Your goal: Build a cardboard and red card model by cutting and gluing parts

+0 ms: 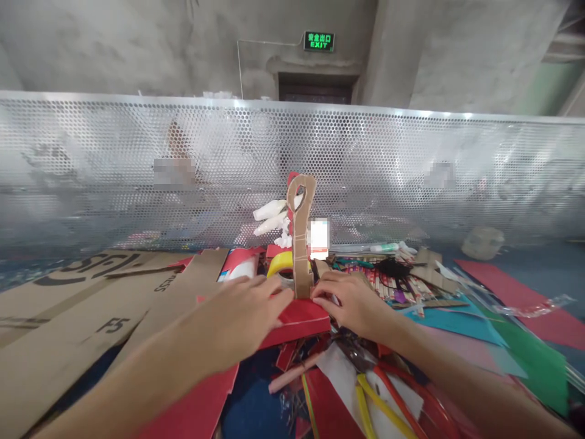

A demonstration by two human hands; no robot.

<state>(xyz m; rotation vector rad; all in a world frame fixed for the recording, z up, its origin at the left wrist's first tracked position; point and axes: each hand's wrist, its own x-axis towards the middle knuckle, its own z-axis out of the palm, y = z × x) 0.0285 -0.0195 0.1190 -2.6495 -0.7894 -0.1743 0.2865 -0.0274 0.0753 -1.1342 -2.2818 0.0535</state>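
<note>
A red paper-covered box lies in front of me. From its back edge rises a tall cardboard strip with a looped top and thread-like lines across it. My left hand grips the box's left side, fingers bent over its top. At the right end, my right hand curls its fingers on the box's edge, close to the foot of the strip; some fingertips are hidden. Behind the strip are white petal-like pieces and a roll of yellow tape.
Large cardboard sheets cover the left. Red-handled pliers and yellow-handled scissors lie in front, among scraps. Coloured paper, sticks and black cord spread to the right. A perforated metal panel stands behind.
</note>
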